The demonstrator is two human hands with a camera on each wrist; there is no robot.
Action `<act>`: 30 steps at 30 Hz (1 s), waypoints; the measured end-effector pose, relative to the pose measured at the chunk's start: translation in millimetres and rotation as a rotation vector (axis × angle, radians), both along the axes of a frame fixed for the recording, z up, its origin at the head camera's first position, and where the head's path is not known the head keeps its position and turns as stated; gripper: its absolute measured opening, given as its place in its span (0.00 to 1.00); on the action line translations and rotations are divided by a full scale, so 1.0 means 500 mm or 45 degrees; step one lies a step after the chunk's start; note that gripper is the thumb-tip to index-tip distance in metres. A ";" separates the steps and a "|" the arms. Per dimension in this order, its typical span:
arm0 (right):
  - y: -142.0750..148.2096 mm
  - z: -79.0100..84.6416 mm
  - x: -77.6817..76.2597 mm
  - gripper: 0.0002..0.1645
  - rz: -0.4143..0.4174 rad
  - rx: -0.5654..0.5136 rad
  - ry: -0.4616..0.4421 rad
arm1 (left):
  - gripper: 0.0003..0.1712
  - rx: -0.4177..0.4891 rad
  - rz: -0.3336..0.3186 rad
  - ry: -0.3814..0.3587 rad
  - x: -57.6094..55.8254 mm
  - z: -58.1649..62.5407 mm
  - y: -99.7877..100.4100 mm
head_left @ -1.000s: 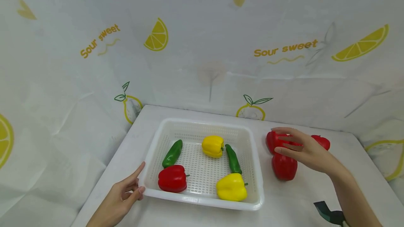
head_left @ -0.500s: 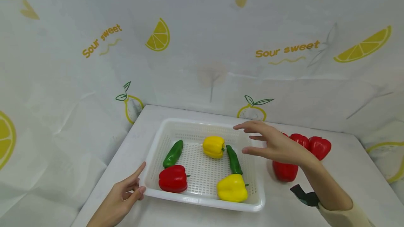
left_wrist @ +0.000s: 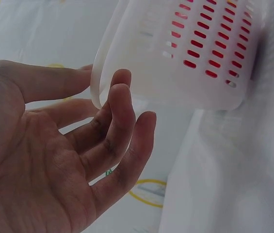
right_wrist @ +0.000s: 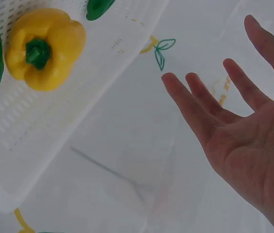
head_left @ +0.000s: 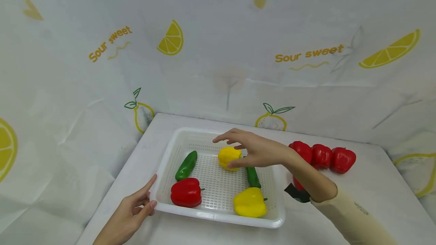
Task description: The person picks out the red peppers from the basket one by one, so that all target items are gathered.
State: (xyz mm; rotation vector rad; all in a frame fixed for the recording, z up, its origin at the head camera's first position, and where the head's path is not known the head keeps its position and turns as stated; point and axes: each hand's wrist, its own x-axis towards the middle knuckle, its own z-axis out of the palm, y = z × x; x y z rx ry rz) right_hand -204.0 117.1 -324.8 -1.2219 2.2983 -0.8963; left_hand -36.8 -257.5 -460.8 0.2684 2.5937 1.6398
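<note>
At the near left corner of a white plastic basket (head_left: 218,217), my left hand (head_left: 127,214) grips the rim. In the left wrist view its fingers (left_wrist: 122,104) curl at the rim, against the perforated wall. My right hand (head_left: 257,148) hovers over the basket with fingers spread and nothing in them. Below it lies a yellow bell pepper (head_left: 229,158), partly covered in the head view. The basket also holds a long green pepper (head_left: 186,165) on the left, another green pepper (head_left: 253,177) on the right, a red bell pepper (head_left: 186,193) and a second yellow bell pepper (head_left: 250,202) in front.
Several red bell peppers (head_left: 321,157) sit close together on the white table (head_left: 371,184), right of the basket; the right forearm hides part of them. A lemon-printed cloth (head_left: 211,67) hangs behind and along the left side.
My right hand has moved left, from above the red bell peppers to above the back yellow bell pepper, bringing the sleeve into view. My left hand and the basket have stayed put.
</note>
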 end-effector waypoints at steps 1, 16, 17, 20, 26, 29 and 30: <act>-0.012 -0.001 -0.004 0.39 0.025 0.006 -0.022 | 0.42 0.001 0.002 -0.005 0.000 0.000 0.000; -0.194 -0.066 -0.023 0.41 0.352 0.236 -0.326 | 0.41 0.015 -0.006 0.035 -0.005 0.003 0.003; -0.200 -0.074 -0.025 0.40 0.362 0.248 -0.358 | 0.41 0.019 -0.011 0.035 -0.004 0.002 0.003; -0.216 -0.093 -0.031 0.40 0.404 0.266 -0.443 | 0.40 0.028 -0.027 0.044 -0.003 0.001 0.003; -0.240 -0.124 -0.045 0.42 0.476 0.306 -0.542 | 0.40 0.010 -0.017 0.062 -0.001 0.000 0.000; -0.249 -0.138 -0.050 0.44 0.514 0.322 -0.576 | 0.40 0.011 -0.018 0.065 0.000 0.000 -0.001; -0.252 -0.142 -0.051 0.45 0.535 0.329 -0.582 | 0.40 0.014 -0.019 0.065 0.001 -0.001 -0.001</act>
